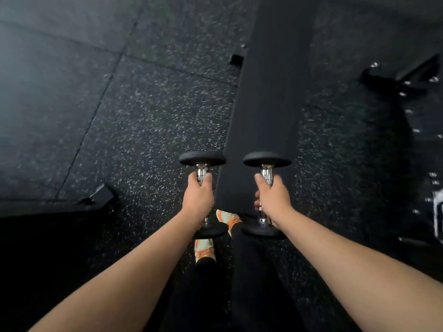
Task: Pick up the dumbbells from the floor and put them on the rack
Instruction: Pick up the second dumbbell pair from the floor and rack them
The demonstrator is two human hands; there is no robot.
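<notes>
Gripping dumbbells, L hand (198,197) & R hand (273,197) fingers wrapped round handles, over speckled rubber floor (148,111), prob. gym.

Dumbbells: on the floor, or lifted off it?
Lifted. The left hand grips one dumbbell, the right hand the other dumbbell, above the shoes.

The left dumbbell (202,192) and the right dumbbell (265,194) are side by side above the floor (143,116). A long bench (271,104) lies ahead, behind the right one. Two shoes (203,250) are below them.

We lose the left dumbbell (202,161) handle under our left hand (198,197), rack (417,97) cut by right edge, speckled floor (148,121) blurred.
</notes>
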